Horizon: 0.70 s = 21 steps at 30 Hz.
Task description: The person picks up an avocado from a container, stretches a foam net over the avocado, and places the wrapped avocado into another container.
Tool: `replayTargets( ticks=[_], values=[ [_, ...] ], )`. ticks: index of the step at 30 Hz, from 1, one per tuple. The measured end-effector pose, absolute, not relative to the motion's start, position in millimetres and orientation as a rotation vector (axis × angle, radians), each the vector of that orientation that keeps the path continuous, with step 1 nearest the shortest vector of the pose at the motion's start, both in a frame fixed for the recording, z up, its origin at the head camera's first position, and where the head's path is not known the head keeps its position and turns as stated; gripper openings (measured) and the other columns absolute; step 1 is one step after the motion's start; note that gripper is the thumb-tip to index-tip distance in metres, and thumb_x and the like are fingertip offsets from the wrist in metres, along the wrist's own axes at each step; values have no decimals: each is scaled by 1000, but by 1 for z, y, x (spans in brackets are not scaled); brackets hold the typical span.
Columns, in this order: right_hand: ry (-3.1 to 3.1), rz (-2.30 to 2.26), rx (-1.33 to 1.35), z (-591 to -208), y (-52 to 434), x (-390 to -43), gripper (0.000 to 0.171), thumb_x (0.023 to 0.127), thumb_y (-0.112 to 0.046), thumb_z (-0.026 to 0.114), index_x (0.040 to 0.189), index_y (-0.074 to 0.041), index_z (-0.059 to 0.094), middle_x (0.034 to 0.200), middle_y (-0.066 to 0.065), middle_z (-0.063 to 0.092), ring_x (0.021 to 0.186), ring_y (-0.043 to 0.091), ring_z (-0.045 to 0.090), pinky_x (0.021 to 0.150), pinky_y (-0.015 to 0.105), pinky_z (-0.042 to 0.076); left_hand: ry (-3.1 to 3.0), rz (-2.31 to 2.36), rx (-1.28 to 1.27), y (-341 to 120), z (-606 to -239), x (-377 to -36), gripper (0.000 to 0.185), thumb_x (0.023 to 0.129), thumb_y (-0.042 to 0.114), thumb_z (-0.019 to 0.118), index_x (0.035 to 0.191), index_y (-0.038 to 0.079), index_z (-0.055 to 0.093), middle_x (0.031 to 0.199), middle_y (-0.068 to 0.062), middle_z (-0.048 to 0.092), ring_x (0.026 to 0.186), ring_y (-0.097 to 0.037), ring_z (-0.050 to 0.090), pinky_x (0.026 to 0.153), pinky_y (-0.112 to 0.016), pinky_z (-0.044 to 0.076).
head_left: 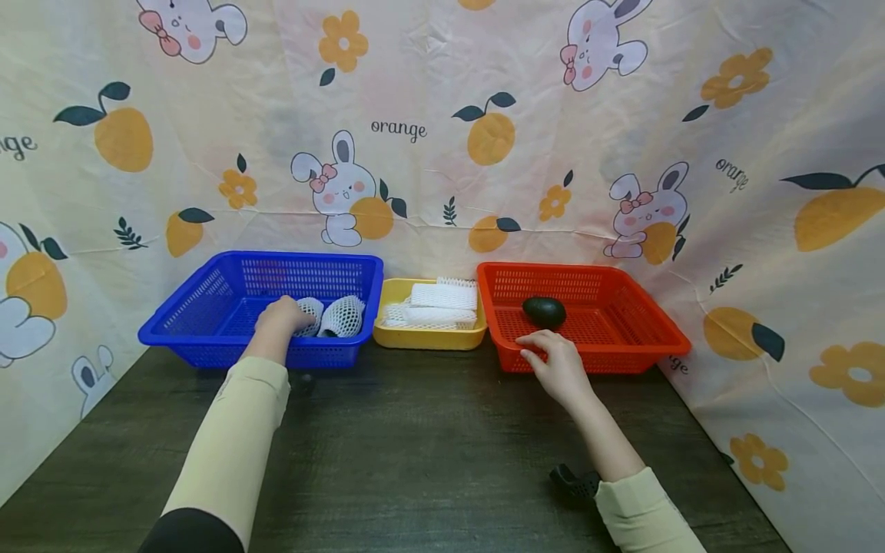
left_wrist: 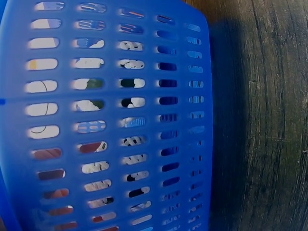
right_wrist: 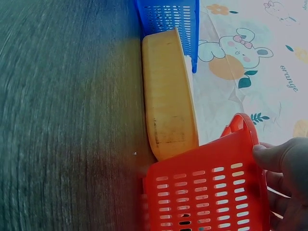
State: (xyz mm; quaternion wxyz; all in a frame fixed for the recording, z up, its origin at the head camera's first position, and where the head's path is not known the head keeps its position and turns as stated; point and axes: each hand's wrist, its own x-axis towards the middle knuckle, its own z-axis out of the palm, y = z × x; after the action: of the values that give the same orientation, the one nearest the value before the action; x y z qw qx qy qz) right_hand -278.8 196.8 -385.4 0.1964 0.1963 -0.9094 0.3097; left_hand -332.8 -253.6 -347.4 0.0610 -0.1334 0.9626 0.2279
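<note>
1. Presently, two rounded bundles in white foam mesh lie side by side in the blue rectangular perforated plastic basket [head_left: 190, 339]: left bundle [head_left: 309, 310], right bundle [head_left: 343, 316]. Dark green shows at the right one's lower end.
2. Left hand [head_left: 278, 314], one: inside the blue basket, against the left bundle; fingertips partly hidden, so whether it grips cannot be told.
3. Smooth dark green oval fruit [head_left: 544, 312], one, unwrapped: in the red rectangular perforated plastic basket [head_left: 629, 356].
4. Right hand [head_left: 557, 361], one: at the red basket's front rim, near the fruit; thumb and fingers parted, nothing seen held.
5. Risks, as judged: fingers snagging the mesh could drag a net off its contents; the bare fruit, being smooth and rounded, could roll if nudged; pressure on the rim could shift the red basket.
6. White foam nets [head_left: 442, 297], several, overlapping, count uncertain: in the shallow yellow plastic tray [head_left: 429, 339], between the baskets.
7. Dark wood-grain table [head_left: 415, 445], one, beneath all.
</note>
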Motion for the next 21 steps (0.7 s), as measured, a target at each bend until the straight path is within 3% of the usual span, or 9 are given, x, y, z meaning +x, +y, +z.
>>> replayTargets(
  ticks=[11,21],
  values=[
    [-2578,792,574,-384,198,-281,22,88,-7,69,110,-6,71,107,9,66,103,31,59,89,52,43,2918,719,-436,-253,-347,-333,77,94,29,54,140,-21,17,135,-42,33,122,-55,34,100,-58,32],
    [-2666,734,557,-375,198,-278,22,88,-10,69,110,-9,71,107,7,65,98,28,60,83,49,48,2921,710,-439,-252,-343,-333,77,94,30,54,140,-20,17,135,-42,32,122,-56,33,100,-59,32]
  ],
)
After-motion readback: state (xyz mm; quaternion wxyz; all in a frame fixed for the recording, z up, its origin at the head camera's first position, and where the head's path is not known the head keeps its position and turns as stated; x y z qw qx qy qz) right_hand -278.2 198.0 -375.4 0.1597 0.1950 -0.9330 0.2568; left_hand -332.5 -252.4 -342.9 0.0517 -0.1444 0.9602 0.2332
